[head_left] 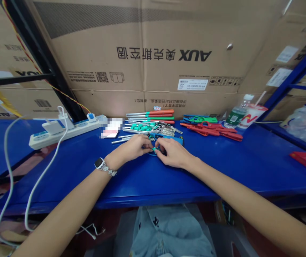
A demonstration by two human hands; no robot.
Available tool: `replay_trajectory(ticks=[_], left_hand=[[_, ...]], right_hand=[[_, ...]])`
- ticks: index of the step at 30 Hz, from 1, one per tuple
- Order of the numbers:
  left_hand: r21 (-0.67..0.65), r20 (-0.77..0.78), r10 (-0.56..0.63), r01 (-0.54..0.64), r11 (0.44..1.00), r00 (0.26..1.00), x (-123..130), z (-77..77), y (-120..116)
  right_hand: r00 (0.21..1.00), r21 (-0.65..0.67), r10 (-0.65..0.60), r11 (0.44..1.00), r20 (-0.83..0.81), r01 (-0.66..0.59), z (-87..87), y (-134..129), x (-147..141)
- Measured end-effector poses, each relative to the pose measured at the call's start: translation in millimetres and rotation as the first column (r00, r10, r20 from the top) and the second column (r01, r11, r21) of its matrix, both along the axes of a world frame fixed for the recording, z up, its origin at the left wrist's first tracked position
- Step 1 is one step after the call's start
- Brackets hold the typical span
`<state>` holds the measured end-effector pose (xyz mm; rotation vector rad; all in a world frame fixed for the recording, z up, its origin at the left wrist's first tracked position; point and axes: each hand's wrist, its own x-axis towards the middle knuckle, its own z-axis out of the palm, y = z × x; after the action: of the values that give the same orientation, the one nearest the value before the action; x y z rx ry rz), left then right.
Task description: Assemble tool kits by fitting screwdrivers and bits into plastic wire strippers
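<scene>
Carton (158,73): I read "AUX" at twelve o'clock.
Hands: left hand (133,147), right hand (174,152) both pinch teal piece (154,150).

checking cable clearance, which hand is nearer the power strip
Left: the left hand is right of the power strip, not touching it; the right hand is farther right.
</scene>
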<state>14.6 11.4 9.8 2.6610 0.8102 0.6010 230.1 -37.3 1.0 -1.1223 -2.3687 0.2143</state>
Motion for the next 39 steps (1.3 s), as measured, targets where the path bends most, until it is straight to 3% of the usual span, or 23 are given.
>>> replay_trajectory(ticks=[6,13,22,26,39], left_hand=[[-0.041,0.019,0.077,-0.076,0.996,0.997,-1.7,4.6,-7.6],[-0.044,-0.018,-0.035,0.034,0.998,0.999,-9.4,9.4,-10.0],[0.046,-0.089,-0.078,0.082,0.996,0.993,-9.0,1.4,-5.5],[0.047,-0.101,-0.083,0.088,0.995,0.991,-8.1,1.9,-5.0],[0.078,-0.103,-0.11,0.118,0.99,0.989,-11.7,-6.0,-1.4]], right_hand=[[0.998,-0.025,-0.05,0.999,-0.049,0.049,-3.4,1.9,-6.7],[0.995,-0.033,-0.072,0.997,-0.074,0.07,-4.2,1.1,-8.0],[0.97,0.148,-0.122,0.985,0.21,0.092,1.9,-3.4,-16.7],[0.943,0.164,-0.16,0.98,0.293,0.116,7.2,-1.4,-21.7],[0.902,0.269,-0.27,0.946,0.336,0.182,15.5,-9.6,-24.7]])
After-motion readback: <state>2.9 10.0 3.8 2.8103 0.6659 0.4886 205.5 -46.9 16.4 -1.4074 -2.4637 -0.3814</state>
